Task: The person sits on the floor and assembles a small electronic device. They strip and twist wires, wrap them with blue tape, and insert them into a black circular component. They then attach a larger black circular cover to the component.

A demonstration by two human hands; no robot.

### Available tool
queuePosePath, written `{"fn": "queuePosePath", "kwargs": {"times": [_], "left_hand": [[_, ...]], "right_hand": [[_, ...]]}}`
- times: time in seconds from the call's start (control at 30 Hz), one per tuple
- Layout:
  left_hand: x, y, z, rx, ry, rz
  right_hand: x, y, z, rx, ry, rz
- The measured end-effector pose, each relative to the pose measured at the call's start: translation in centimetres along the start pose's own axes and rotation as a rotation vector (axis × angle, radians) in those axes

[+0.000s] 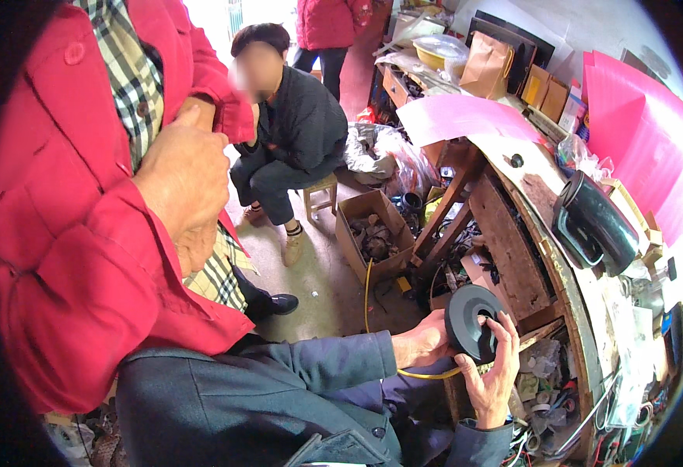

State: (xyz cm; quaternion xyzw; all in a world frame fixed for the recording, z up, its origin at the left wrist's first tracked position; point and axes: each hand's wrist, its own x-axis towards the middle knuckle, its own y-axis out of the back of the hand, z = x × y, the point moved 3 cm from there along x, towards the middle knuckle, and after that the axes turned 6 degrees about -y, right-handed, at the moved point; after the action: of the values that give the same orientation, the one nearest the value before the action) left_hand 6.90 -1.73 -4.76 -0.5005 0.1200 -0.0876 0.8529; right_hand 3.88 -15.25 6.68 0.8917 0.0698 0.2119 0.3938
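Note:
Both my hands hold a round black disc (472, 315) with a raised ring in its middle, tilted up beside the workbench; it looks like a kettle base. My left hand (423, 340) grips its left rim, with some fingers hidden behind it. My right hand (493, 370) is curled at its right side, the fingertips near the centre ring and the thumb by the lower rim. On the bench to the right, a black kettle-like vessel (610, 222) with a handle lies on its side.
A cluttered workbench (548, 233) curves along the right, with pink sheets (637, 148) behind. Below stand a cardboard box (357, 214) of parts and a yellow cable (368, 296). Close at left stands a person in a red jacket (85, 288); another sits on a stool (322, 187).

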Motion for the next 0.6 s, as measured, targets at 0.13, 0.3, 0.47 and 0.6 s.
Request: {"fn": "queuePosePath", "kwargs": {"times": [0.13, 0.3, 0.47, 0.6], "left_hand": [[-0.5, -1.5, 0.7, 0.029, 0.006, 0.029], [0.0, -1.5, 1.8, 0.109, -0.11, -0.047], [-0.4, 1.5, 2.1, 0.061, 0.005, 0.057], [0.0, 3.9, 1.7, 0.092, -0.032, 0.033]], "right_hand": [[-0.3, 0.1, 0.2, 0.036, -0.007, 0.037], [0.6, -0.2, 0.8, -0.008, 0.071, 0.032], [-0.6, 0.7, 1.5, -0.096, 0.154, 0.076], [-2.3, 2.7, 1.9, -0.158, 0.082, 0.072]]}}
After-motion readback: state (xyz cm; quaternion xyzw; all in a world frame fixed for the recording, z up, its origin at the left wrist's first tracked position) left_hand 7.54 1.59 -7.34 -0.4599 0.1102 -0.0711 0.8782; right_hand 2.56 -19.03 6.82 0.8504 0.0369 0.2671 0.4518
